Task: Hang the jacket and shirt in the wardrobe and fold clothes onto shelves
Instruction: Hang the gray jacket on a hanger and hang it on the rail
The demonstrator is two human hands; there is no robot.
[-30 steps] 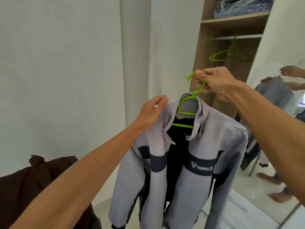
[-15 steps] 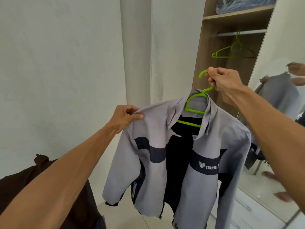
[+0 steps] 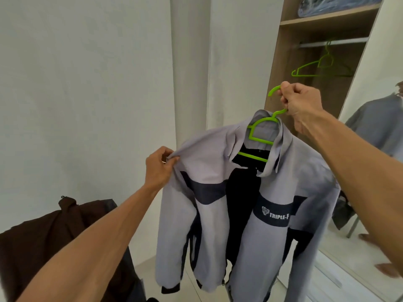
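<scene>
A grey jacket (image 3: 218,214) with dark bands and a "TRIPLE-F" print hangs open on a green hanger (image 3: 260,127) in front of me. My right hand (image 3: 301,103) grips the hanger's hook and holds it up near the open wardrobe (image 3: 281,62). My left hand (image 3: 160,168) pinches the jacket's left shoulder seam and pulls it outward. A dark brown garment (image 3: 54,232) lies piled at the lower left.
Inside the wardrobe a metal rail (image 3: 335,42) carries an empty green hanger (image 3: 316,66). Above it a shelf (image 3: 327,16) holds a plastic-wrapped bundle. A mirrored door (image 3: 375,149) stands at the right, with white drawers (image 3: 331,277) below. White walls fill the left.
My left hand moved from the collar down to the left shoulder and now pinches the fabric there. The hanger and jacket shifted right, closer to the wardrobe.
</scene>
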